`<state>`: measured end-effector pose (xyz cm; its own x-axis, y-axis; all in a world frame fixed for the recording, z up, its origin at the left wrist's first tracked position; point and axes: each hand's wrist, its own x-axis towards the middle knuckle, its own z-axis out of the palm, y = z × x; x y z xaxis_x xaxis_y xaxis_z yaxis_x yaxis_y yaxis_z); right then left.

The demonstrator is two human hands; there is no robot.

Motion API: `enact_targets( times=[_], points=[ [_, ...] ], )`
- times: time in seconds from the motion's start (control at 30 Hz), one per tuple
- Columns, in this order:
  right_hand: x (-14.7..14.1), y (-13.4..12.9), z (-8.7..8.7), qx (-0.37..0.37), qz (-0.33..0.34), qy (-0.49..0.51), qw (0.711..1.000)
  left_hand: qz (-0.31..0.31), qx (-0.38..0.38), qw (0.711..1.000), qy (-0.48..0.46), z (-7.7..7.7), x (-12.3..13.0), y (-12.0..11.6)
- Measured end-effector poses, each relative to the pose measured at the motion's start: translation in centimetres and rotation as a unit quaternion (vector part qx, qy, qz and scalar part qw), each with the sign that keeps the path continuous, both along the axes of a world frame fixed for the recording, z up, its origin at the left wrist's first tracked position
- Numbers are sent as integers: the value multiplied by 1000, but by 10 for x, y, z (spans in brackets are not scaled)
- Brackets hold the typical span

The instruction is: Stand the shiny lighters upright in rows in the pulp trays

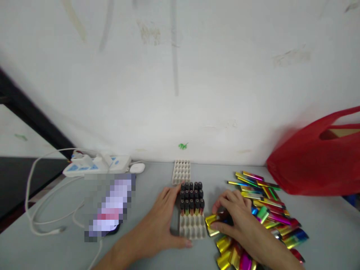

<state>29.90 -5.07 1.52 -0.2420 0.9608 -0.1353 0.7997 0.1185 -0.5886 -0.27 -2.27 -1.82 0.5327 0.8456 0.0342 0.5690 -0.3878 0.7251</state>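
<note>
A pale tray with rows of pockets (192, 228) lies in front of me. Its far rows hold several upright cylinders with black tops (191, 194) and shiny gold and red lower ends; the two near rows show bare pockets. My left hand (161, 221) spans the tray's left side, fingers at the far corner and thumb by the near edge. Right of the tray, my right hand (234, 213) pinches a shiny gold piece (210, 220) at the edge of a pile of metallic coloured pieces (277, 219). Its fingers partly hide what they hold.
A second pale pocketed tray (181, 170) sits behind, near the wall. On the left are a phone (112, 210), a power strip (97, 165), a white earbud case (137, 168) and loose white cables (46, 233). A red bag (309, 165) stands at the right.
</note>
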Motion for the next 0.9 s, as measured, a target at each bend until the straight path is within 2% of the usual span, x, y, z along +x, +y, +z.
enact_targets(
  times=[0.23, 0.4, 0.57, 0.67, 0.8, 0.9],
  points=[
    [2, 0, -1, 8, 13, 20, 1000, 1, -8, 1000, 17, 3, 2, 1],
    [3, -1, -3, 12, 3, 109, 994, -1, -7, 1000, 8, 2, 1, 1],
    [-3, -6, 3, -14, -16, 264, 964, 3, -15, 1000, 7, 1, -1, 0],
    [-11, -8, 6, -27, -18, 314, 949, 1, -15, 1000, 9, 2, 0, 0],
    [-23, -9, 0, -40, -40, 362, 930, -3, -14, 1000, 3, 3, 1, 0],
    [-30, -12, -9, -57, -60, 426, 901, -1, -23, 1000, 8, 3, 1, 1]
  ],
)
